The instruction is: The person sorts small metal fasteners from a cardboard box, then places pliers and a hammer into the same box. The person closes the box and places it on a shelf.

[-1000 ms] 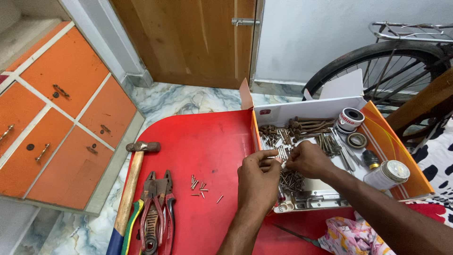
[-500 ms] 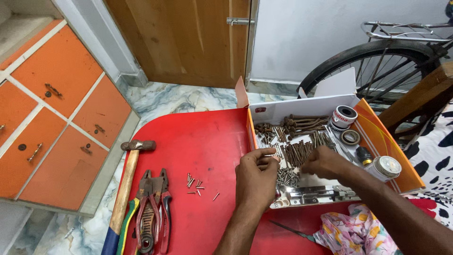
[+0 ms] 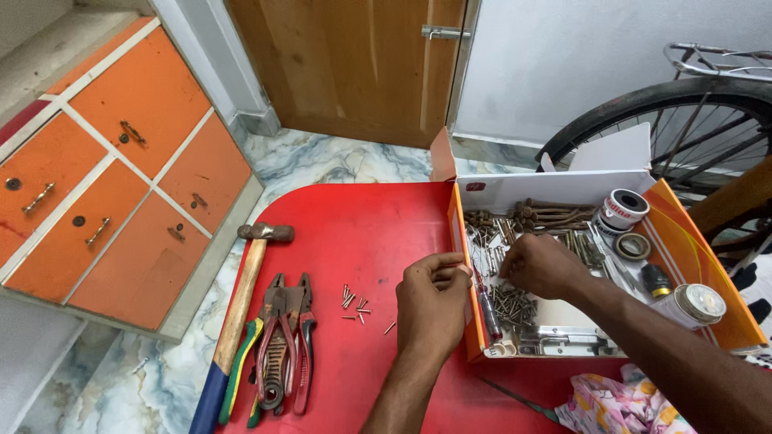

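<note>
Head view: right hand (image 3: 540, 265) inside open cardboard box (image 3: 691, 241) on red table (image 3: 354, 233), fingers curled down over rusty nails (image 3: 515, 305); whether anything is pinched, cannot tell. Nails lie in heaps, long axes mostly toward the far wall of the box. Left hand (image 3: 430, 301) at the box's near-left wall, fingers half-curled and narrow, contents not visible. Loose small nails (image 3: 358, 307) mid-table. Hammer (image 3: 241, 309) and pliers (image 3: 281, 350) at the left edge, handles toward the near edge. Marble floor, orange drawers left, wooden door, bicycle wheel right.
</note>
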